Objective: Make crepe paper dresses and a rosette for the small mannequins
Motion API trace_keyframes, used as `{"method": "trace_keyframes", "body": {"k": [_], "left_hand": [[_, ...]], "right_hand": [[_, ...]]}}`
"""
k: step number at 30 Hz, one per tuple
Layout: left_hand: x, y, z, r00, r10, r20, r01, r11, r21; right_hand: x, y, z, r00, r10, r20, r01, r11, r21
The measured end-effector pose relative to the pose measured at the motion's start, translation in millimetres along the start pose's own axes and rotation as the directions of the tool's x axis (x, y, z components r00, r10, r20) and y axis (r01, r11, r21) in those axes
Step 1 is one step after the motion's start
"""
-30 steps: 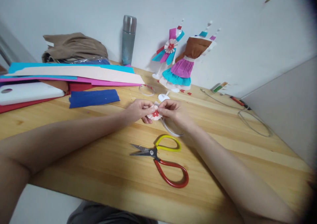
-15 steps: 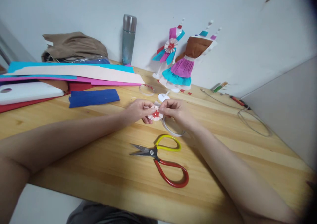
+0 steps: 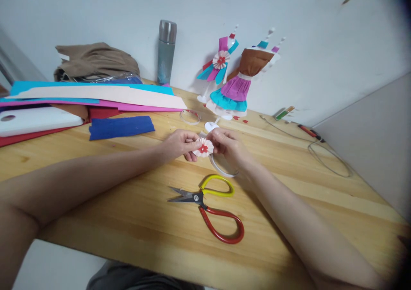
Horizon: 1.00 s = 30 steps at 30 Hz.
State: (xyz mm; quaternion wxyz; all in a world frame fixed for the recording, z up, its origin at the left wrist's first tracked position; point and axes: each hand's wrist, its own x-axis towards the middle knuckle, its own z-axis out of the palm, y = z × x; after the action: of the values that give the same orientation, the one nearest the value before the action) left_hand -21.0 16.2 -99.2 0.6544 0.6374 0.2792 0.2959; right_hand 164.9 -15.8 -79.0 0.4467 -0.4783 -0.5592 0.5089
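Between my hands is a small white pleated paper rosette (image 3: pixel 207 147) with a red flower and a pale dot at its centre. My left hand (image 3: pixel 183 144) pinches its left edge, thumb on the front. Closed at the upper right edge of the rosette is my right hand (image 3: pixel 226 143), its fingertips partly hidden behind the paper. Under the right hand, a whitish ring (image 3: pixel 221 170) lies on the table, partly covered. Nearer to me rest scissors (image 3: pixel 196 197) with one yellow and one red handle, blades slightly apart and pointing left.
Two dress forms in coloured paper (image 3: pixel 229 89) stand at the back, one bearing a similar rosette. To the left are stacked coloured sheets (image 3: pixel 96 92), a blue strip (image 3: pixel 122 127) and a white board (image 3: pixel 38 119). A bottle (image 3: pixel 167 52) and a cable (image 3: pixel 334 161) are farther off.
My right thumb has drawn back from the rosette's front to its edge, so more of the pleated face shows. My left hand keeps its hold.
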Motion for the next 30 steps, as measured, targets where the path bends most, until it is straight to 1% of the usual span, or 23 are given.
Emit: {"method": "trace_keyframes", "body": {"k": [3, 5, 10, 12, 15, 19, 24, 27, 30], "left_hand": [[0.3, -0.4, -0.2, 1.0, -0.004, -0.006, 0.004, 1.0, 0.011], [0.8, -1.3, -1.0, 1.0, -0.008, -0.01, 0.008, 1.0, -0.018], [1.3, -2.7, -2.3, 0.999, -0.032, -0.027, 0.028, 0.988, -0.151], [1.3, -2.7, -1.7, 0.999, -0.043, -0.027, 0.038, 0.987, -0.159], [1.2, -2.4, -0.3, 0.999, -0.043, -0.027, 0.039, 0.992, -0.121], [1.1, -2.0, 0.9, 0.998, -0.043, -0.036, 0.04, 0.996, -0.086], [0.9, -2.8, 1.1, 0.999, -0.033, -0.021, 0.032, 0.998, -0.056], [0.8, -3.7, 0.6, 1.0, -0.022, -0.001, 0.022, 0.998, -0.066], [1.0, -3.7, -0.2, 0.999, -0.032, -0.016, 0.03, 0.995, -0.096]], "right_hand": [[-1.8, -0.7, 3.9, 1.0, -0.018, 0.019, 0.018, 1.0, -0.001], [-2.5, -0.5, 6.4, 1.0, -0.028, 0.011, 0.028, 1.0, 0.01], [-0.3, 3.0, 6.2, 0.995, -0.041, -0.094, 0.047, 0.997, 0.066], [1.3, 5.8, 5.2, 0.99, -0.04, -0.137, 0.053, 0.994, 0.095], [2.7, 10.3, 6.0, 0.985, -0.021, -0.171, 0.047, 0.987, 0.151], [1.6, 13.3, 10.9, 0.985, -0.012, -0.173, 0.047, 0.979, 0.199], [-0.8, 12.1, 15.6, 0.989, -0.029, -0.147, 0.056, 0.982, 0.18], [-0.7, 12.7, 15.8, 0.989, -0.033, -0.142, 0.058, 0.983, 0.175], [0.3, 13.9, 14.3, 0.988, -0.019, -0.152, 0.054, 0.972, 0.227]]}}
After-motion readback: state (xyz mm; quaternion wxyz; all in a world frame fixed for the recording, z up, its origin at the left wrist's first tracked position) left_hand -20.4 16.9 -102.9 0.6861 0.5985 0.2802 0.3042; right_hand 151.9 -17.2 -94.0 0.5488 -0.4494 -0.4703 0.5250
